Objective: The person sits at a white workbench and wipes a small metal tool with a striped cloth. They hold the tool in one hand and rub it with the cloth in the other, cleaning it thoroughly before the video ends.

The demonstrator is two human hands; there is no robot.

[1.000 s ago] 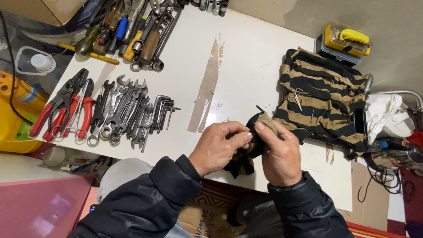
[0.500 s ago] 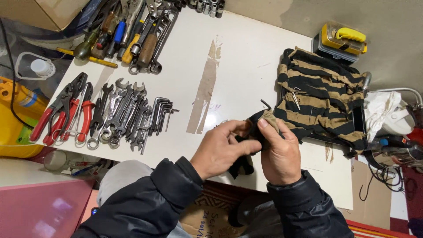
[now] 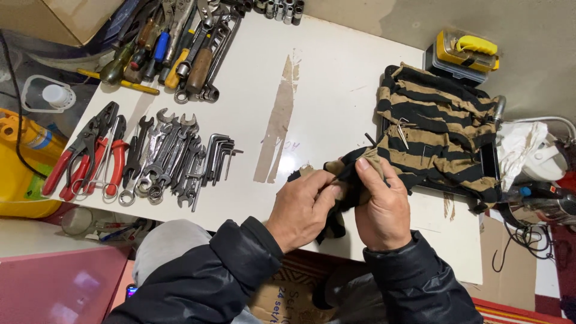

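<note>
My left hand [image 3: 303,207] and my right hand [image 3: 380,205] meet at the near edge of a white table [image 3: 336,90]. Both clutch one end of a black and tan striped cloth [image 3: 438,129], bunched between the fingers. A dark thin metal piece [image 3: 370,139] pokes up out of the cloth just above my right hand. What the bunched cloth wraps is hidden. The cloth's other end spreads over a dark tray on the table's right side.
Hex keys [image 3: 217,157], wrenches [image 3: 165,156] and red-handled pliers [image 3: 90,153] lie in rows at the left. Screwdrivers and bigger tools [image 3: 180,48] are piled at the far left. A yellow and grey case [image 3: 465,53] sits at the far right. A yellow container [image 3: 21,162] stands left of the table.
Both hands have stayed on the bunched cloth, working it with small finger movements. The dark metal piece now sticks out higher above my right hand.
</note>
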